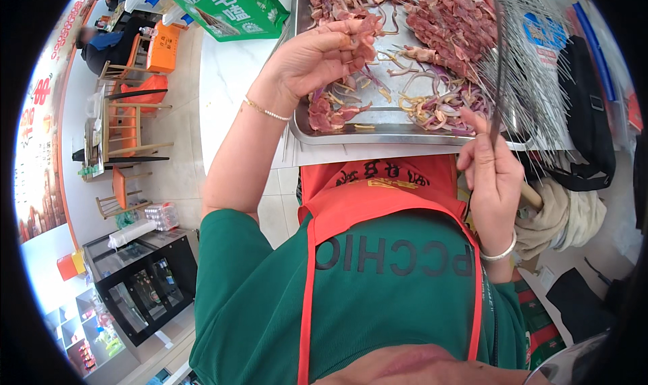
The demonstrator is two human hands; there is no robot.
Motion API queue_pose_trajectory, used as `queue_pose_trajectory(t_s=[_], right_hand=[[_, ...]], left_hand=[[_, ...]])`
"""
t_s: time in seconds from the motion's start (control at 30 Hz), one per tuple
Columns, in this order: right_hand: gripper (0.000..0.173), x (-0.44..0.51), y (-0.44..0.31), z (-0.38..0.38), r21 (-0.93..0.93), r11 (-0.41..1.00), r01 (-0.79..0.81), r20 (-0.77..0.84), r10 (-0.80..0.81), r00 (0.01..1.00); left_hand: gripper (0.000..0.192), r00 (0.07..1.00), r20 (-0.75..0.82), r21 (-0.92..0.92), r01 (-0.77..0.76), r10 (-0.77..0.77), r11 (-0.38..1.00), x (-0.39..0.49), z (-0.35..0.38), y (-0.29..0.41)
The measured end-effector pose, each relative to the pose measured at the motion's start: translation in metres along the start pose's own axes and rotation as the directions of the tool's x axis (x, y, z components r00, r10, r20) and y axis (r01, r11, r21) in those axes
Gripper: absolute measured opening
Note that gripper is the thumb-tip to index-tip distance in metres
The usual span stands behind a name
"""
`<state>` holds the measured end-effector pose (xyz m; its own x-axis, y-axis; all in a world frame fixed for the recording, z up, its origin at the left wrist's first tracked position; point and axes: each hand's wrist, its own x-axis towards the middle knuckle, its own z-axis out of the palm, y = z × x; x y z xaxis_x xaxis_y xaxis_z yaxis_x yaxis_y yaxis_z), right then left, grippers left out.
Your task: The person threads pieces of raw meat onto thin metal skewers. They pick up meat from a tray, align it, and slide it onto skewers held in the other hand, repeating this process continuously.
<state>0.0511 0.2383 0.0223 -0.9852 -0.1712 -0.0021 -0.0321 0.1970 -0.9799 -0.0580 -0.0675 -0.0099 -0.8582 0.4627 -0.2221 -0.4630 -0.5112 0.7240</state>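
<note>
My left hand (324, 55) pinches a small slice of raw meat (365, 40) over the left part of a metal tray (354, 137). In my right hand (488, 169), at the tray's near right edge, a thin dark skewer (499, 55) points away from me, blurred. A large pile of threaded raw meat (450, 20) lies at the tray's far right. Loose meat slices (326, 115) rest below my left hand. Sliced onion (440, 104) is heaped near the front rim, with more strips scattered about.
Many bare metal skewers (536, 91) lie across the tray's right side, their ends jutting out. A green printed bag (228, 7) stands left of the tray on the white table (223, 91). A black strap (582, 111) lies at right. Chairs (129, 126) and seated people are farther left.
</note>
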Motion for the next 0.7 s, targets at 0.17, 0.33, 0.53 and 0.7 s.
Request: queue_pose_trajectory(t_s=[0.17,0.33,0.53,0.7], right_hand=[[0.028,0.0,-0.004,-0.005,-0.063,0.997,-0.047,0.011,0.048,0.999],[0.026,-0.005,0.004,0.008,0.003,0.994,-0.109,0.106,0.108,0.988],[0.026,-0.002,0.007,0.014,-0.039,0.991,-0.125,0.178,0.13,0.975],[0.026,-0.002,0.007,0.016,-0.062,0.99,-0.124,0.182,0.134,0.974]], left_hand=[[0.025,0.928,-0.24,0.232,-0.23,0.285,0.945,-0.003,0.034,-0.015],[0.02,0.831,-0.314,0.358,-0.344,0.459,0.868,-0.008,0.037,-0.023],[0.019,0.768,-0.31,0.421,-0.417,0.56,0.805,-0.012,0.046,-0.03],[0.019,0.716,-0.325,0.5,-0.424,0.617,0.755,-0.019,0.058,-0.032]])
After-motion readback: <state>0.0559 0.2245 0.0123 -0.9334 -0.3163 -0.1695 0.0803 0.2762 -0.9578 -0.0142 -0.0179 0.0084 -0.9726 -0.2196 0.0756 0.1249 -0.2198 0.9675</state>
